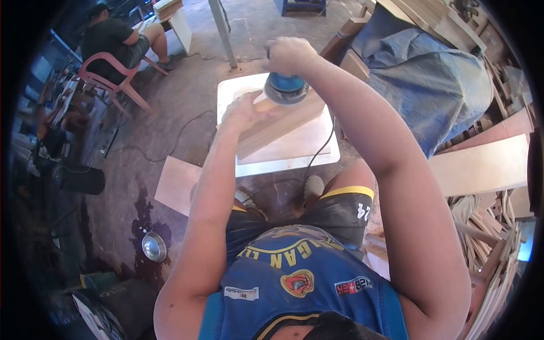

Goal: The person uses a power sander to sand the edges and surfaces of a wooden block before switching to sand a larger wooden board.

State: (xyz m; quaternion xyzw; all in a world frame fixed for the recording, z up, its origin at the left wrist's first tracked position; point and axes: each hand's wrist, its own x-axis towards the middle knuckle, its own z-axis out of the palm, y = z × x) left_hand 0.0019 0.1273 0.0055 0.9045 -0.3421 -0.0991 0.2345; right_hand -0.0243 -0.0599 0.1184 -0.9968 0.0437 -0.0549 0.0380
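Observation:
My right hand (288, 54) grips the top of a blue electric sander (286, 89), which rests on a light wooden block (277, 126). My left hand (242, 111) presses on the left end of that block, fingers wrapped over its edge. The block lies tilted on a white board (289, 161) set low in front of my knees. The sander's black cord (318, 154) trails down from under my right arm toward the floor.
A plywood sheet (175, 184) lies on the concrete floor at left, near a metal bowl (153, 246). Another person sits on a pink plastic chair (110, 79) at far left. Wood planks (481, 164) and a blue tarp (430, 79) crowd the right side.

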